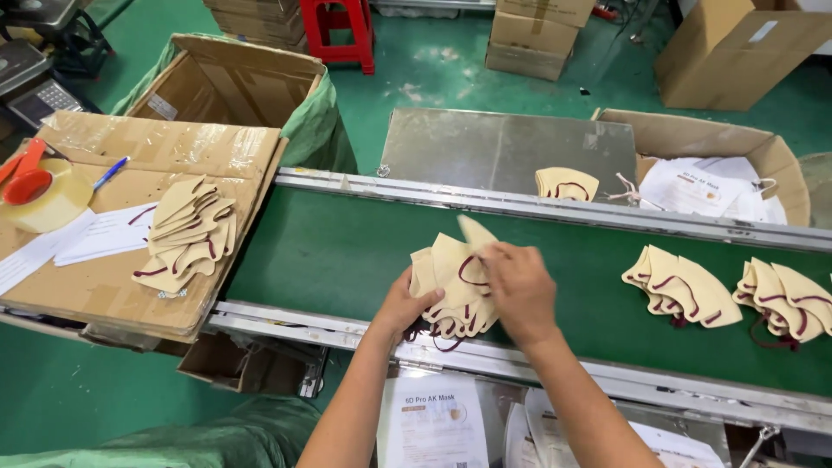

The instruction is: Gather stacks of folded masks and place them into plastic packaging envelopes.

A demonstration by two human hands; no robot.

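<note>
A fanned stack of beige face masks with dark red ear loops (451, 282) lies on the green conveyor belt (347, 251) near its front rail. My left hand (403, 303) grips the stack from its lower left. My right hand (518, 290) lies on top of the stack's right side, fingers curled over the masks. Two more fanned bunches of the same masks (680, 286) (784, 299) rest further right on the belt. Another pile of masks (186, 234) sits on a flattened cardboard box (104, 286) to the left.
A single mask (568, 184) lies on the metal plate behind the belt. An open carton with printed sheets (711, 173) stands at back right, a bag-lined carton (234, 87) at back left. A tape dispenser (39, 191) and a pen (111, 173) rest on the cardboard. Printed packets (433, 425) lie below the front rail.
</note>
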